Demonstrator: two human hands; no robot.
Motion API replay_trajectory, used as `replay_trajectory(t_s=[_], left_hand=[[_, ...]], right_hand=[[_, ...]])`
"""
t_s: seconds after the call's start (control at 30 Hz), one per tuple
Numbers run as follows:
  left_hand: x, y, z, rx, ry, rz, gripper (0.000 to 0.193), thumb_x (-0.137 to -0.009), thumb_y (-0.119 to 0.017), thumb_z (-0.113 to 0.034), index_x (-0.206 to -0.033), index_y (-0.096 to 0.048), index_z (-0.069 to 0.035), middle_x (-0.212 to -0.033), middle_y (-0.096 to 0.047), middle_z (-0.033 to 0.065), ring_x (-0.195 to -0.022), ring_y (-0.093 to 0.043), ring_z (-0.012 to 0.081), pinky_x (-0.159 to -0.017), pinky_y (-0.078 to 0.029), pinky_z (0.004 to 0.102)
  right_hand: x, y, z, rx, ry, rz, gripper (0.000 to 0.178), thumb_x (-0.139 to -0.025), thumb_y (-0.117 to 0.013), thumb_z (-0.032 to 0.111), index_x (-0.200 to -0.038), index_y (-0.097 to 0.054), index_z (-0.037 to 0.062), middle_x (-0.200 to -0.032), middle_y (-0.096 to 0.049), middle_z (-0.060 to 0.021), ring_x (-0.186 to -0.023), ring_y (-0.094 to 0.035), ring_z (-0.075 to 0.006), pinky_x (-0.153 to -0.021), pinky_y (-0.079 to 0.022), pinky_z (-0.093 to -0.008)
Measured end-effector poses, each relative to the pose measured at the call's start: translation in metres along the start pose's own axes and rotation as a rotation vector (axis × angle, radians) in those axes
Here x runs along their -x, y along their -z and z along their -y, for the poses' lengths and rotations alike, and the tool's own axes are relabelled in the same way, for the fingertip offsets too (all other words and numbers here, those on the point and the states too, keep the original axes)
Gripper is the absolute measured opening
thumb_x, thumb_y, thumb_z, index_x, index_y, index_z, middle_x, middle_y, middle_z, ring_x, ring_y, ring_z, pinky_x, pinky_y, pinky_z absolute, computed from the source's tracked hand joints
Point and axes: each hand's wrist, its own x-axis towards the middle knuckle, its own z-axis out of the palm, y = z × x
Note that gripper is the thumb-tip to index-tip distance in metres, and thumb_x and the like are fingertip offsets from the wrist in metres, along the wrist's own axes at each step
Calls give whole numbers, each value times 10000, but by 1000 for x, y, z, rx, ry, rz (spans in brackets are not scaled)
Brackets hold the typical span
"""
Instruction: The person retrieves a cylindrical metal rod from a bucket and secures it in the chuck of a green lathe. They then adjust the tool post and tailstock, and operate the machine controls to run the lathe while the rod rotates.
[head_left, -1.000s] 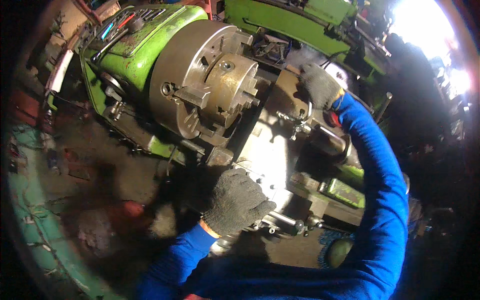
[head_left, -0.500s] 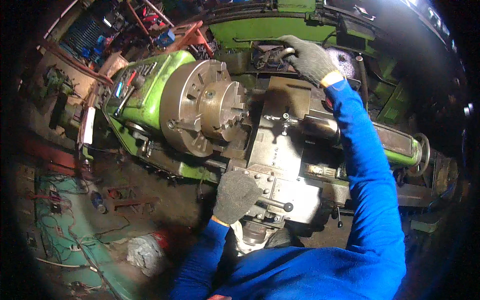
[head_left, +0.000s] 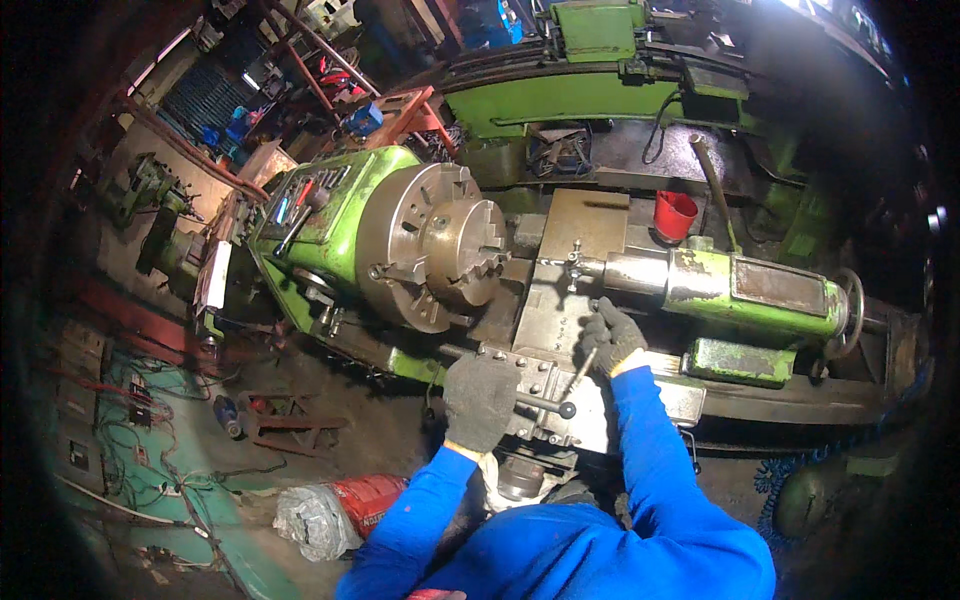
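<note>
Left hand (head_left: 482,405), fingertips hidden, grip unclear

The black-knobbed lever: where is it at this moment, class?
In the head view, the black-knobbed lever is slightly right of centre, in the lower half. It juts rightward from beside the gloved left hand, below the gloved right hand.

Open gap between chuck (head_left: 465,253) and tailstock tooling (head_left: 573,266); ball-ended lever (head_left: 545,403) obstructs space between hands (head_left: 482,404).
</note>
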Motion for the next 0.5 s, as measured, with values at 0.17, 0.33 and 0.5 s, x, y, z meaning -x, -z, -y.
replay_trajectory(t_s=[0.17,0.33,0.5], left_hand=[[24,-23,1,-165,100,-65,241,-982,-680,-207,-1174,-785,-106,-1169,-737,189,-1104,-655,455,-960,-468,624],[9,-19,-9,-209,107,15,210,-942,-665,-203,-1090,-779,-109,-1098,-727,189,-1054,-658,449,-910,-474,608],[25,-19,-6,-179,144,-31,127,-1007,-671,-202,-1006,-753,-106,-1042,-717,188,-977,-658,464,-923,-492,623]], right_hand=[[-94,27,-5,-202,62,38,136,-1153,-671,209,-1151,-694,75,-857,-651,-84,-677,-611,-197,-604,-533,-307],[-175,65,5,1180,765,155,170,-1123,-585,175,-1163,-672,35,-992,-697,-80,-872,-691,-205,-707,-566,-309],[-202,89,-36,1671,1039,-151,281,-1061,-602,222,-1228,-699,17,-1135,-739,-109,-1029,-736,-252,-845,-599,-363]])
